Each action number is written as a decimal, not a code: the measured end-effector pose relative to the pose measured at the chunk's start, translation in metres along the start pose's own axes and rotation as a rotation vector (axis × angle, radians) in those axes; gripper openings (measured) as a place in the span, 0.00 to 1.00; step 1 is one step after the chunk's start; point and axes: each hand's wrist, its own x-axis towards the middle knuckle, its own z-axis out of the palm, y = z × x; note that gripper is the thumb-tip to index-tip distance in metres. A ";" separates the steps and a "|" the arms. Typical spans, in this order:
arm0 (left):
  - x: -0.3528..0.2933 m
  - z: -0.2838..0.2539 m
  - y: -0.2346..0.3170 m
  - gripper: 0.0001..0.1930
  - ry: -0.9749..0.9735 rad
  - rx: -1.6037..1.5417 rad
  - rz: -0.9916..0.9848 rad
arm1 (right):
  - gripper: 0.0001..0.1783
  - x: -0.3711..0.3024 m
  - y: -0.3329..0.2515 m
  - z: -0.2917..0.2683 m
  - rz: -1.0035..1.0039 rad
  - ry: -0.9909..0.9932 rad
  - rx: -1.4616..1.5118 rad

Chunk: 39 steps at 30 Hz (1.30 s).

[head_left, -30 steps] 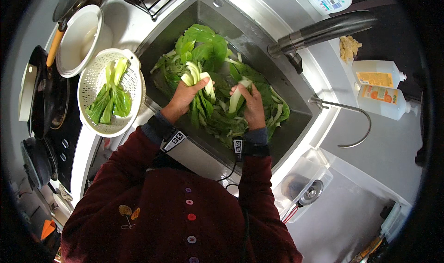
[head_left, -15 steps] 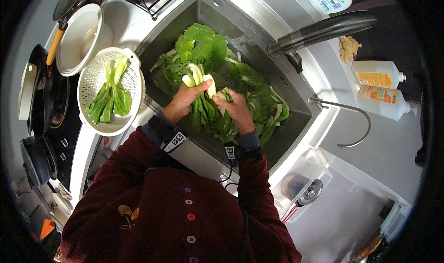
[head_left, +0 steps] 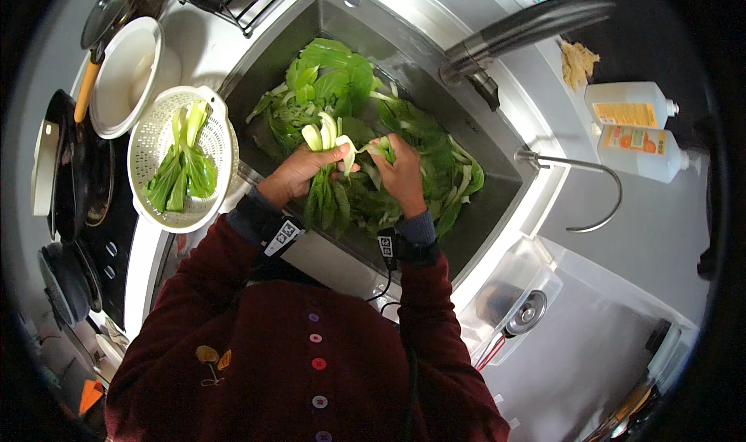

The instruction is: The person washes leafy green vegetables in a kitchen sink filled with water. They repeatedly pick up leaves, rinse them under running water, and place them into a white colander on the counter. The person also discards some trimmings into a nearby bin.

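Note:
Over the sink [head_left: 256,92], my left hand [head_left: 299,172] is closed around a bunch of bok choy [head_left: 328,131], its pale stalk ends pointing away from me and its leaves hanging down. My right hand [head_left: 400,174], just to the right, pinches a small green leaf piece [head_left: 382,148]; a thin strand seems to run from it to the bunch. Loose leafy greens [head_left: 334,69] lie in water below both hands, filling much of the sink. At the left, a white colander [head_left: 140,182] holds several bok choy stalks with leaves [head_left: 185,162].
A white pot [head_left: 128,77] and a pan with a wooden handle [head_left: 88,91] stand behind the colander. The black faucet [head_left: 528,34] reaches over the sink's far right corner. Two bottles [head_left: 641,151], a thin curved metal tap [head_left: 598,179] and a sponge [head_left: 578,63] are at the right.
My right hand has moved a little away from the bunch, pulling a leaf piece apart from it. My left hand keeps the bunch and has shifted slightly left.

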 end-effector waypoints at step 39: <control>0.012 0.064 -0.063 0.21 -0.434 0.280 -0.335 | 0.14 -0.370 -0.125 -0.087 0.772 1.150 0.358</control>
